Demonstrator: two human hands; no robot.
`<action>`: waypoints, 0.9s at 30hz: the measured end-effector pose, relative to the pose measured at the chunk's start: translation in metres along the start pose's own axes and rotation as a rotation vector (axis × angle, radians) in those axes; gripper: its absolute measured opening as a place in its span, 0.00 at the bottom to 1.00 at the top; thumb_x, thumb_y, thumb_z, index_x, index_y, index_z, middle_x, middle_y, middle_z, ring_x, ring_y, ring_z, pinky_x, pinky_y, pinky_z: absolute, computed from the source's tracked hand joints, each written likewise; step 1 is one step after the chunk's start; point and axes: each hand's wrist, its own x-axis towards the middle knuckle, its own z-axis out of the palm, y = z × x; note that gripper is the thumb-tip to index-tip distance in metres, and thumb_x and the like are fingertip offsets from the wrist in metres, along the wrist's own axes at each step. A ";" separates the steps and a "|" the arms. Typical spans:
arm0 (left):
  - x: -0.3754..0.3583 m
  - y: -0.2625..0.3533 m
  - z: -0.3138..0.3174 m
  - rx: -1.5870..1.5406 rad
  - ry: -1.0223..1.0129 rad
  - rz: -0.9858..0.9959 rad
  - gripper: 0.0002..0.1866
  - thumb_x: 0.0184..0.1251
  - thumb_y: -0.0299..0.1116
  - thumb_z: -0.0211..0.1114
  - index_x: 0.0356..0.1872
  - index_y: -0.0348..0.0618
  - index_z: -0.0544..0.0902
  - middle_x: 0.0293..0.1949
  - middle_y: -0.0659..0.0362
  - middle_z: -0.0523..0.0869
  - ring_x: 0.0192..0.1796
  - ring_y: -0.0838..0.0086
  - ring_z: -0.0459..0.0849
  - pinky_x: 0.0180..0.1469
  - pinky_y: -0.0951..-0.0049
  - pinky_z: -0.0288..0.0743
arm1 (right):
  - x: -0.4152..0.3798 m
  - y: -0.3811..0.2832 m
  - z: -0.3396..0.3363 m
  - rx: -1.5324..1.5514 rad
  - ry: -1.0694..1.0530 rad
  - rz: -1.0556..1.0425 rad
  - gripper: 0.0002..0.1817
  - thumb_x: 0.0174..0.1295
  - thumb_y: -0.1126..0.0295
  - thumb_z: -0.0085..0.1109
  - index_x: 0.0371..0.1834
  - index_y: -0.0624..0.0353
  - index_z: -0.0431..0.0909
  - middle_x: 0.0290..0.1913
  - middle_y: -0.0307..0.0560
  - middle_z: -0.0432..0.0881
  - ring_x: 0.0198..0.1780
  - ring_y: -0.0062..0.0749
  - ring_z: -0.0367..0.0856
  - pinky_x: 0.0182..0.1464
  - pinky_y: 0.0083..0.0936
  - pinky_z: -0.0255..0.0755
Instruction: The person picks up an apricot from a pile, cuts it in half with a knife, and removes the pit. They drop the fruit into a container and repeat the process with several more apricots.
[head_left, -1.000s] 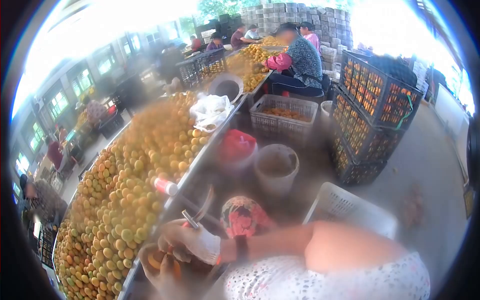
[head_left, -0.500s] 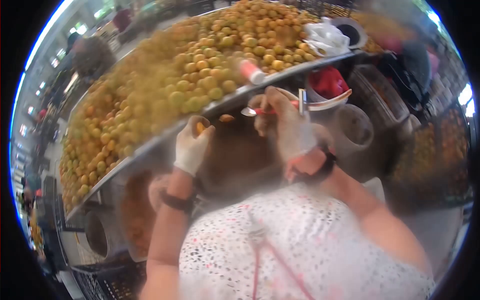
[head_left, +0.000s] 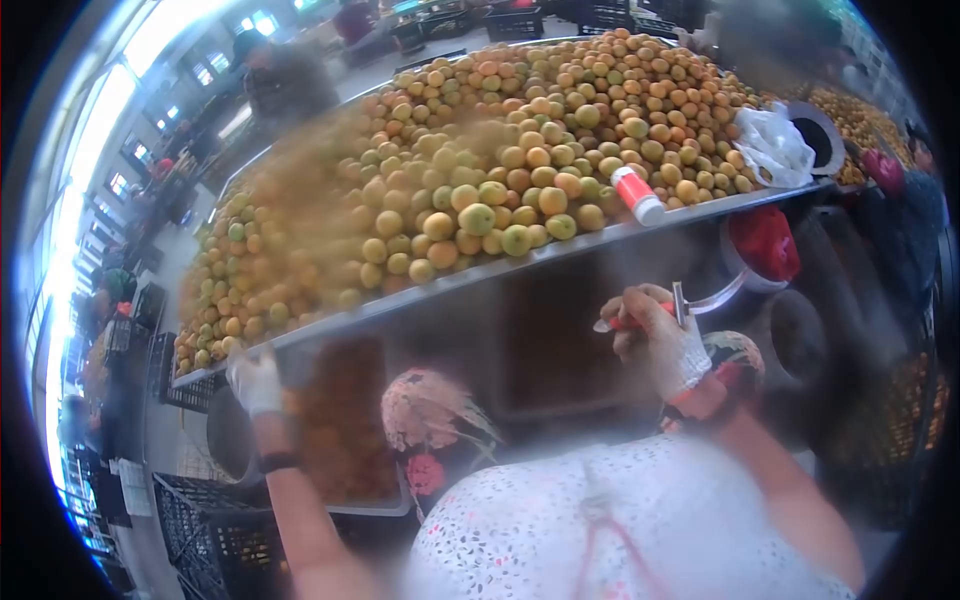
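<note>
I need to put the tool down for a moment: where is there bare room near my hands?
Little. The table is heaped with fruit to its front rim; only a bare strip shows between the red-capped tube and the white bag. The right hand holds the tool below the rim; the left hand touches it.

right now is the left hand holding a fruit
No, the left hand is stretched out by the table edge with no fruit seen in it.

We see daylight glare blown out at upper left, a hazy smear across the middle, and fisheye-bent, black-vignetted edges.
</note>
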 end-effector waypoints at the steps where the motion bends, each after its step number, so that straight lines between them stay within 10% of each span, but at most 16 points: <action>1: 0.012 0.003 0.005 -0.094 0.062 0.085 0.28 0.64 0.46 0.69 0.57 0.34 0.80 0.55 0.38 0.82 0.58 0.46 0.80 0.62 0.55 0.72 | 0.004 0.003 0.005 0.001 -0.017 0.003 0.14 0.71 0.62 0.56 0.30 0.59 0.77 0.33 0.45 0.84 0.19 0.21 0.76 0.22 0.17 0.68; 14: 0.174 0.122 0.189 -0.512 -0.314 0.194 0.17 0.63 0.33 0.66 0.51 0.37 0.84 0.44 0.51 0.89 0.46 0.66 0.87 0.53 0.69 0.78 | 0.068 0.035 0.020 -0.559 -0.346 0.204 0.13 0.67 0.65 0.57 0.38 0.64 0.84 0.32 0.43 0.86 0.25 0.21 0.79 0.29 0.19 0.72; 23: 0.242 0.131 0.277 0.002 -0.467 0.621 0.16 0.64 0.35 0.65 0.49 0.38 0.85 0.41 0.51 0.89 0.44 0.68 0.85 0.49 0.69 0.77 | 0.116 0.056 0.027 -0.977 -0.486 0.462 0.07 0.65 0.68 0.58 0.39 0.55 0.85 0.33 0.38 0.82 0.36 0.19 0.81 0.37 0.24 0.75; 25: 0.252 0.134 0.285 -0.280 -0.370 0.539 0.09 0.62 0.30 0.62 0.40 0.48 0.88 0.40 0.54 0.88 0.45 0.63 0.87 0.48 0.62 0.80 | 0.123 0.076 0.018 -1.142 -0.529 0.311 0.06 0.66 0.68 0.57 0.36 0.56 0.83 0.33 0.42 0.83 0.35 0.22 0.82 0.37 0.25 0.76; 27: 0.300 0.109 0.342 -0.168 -0.313 0.701 0.10 0.64 0.31 0.60 0.42 0.48 0.88 0.42 0.56 0.88 0.51 0.67 0.85 0.53 0.66 0.77 | 0.129 0.104 -0.006 -1.209 -0.705 0.026 0.14 0.62 0.57 0.65 0.34 0.57 0.85 0.27 0.51 0.84 0.29 0.46 0.83 0.34 0.33 0.77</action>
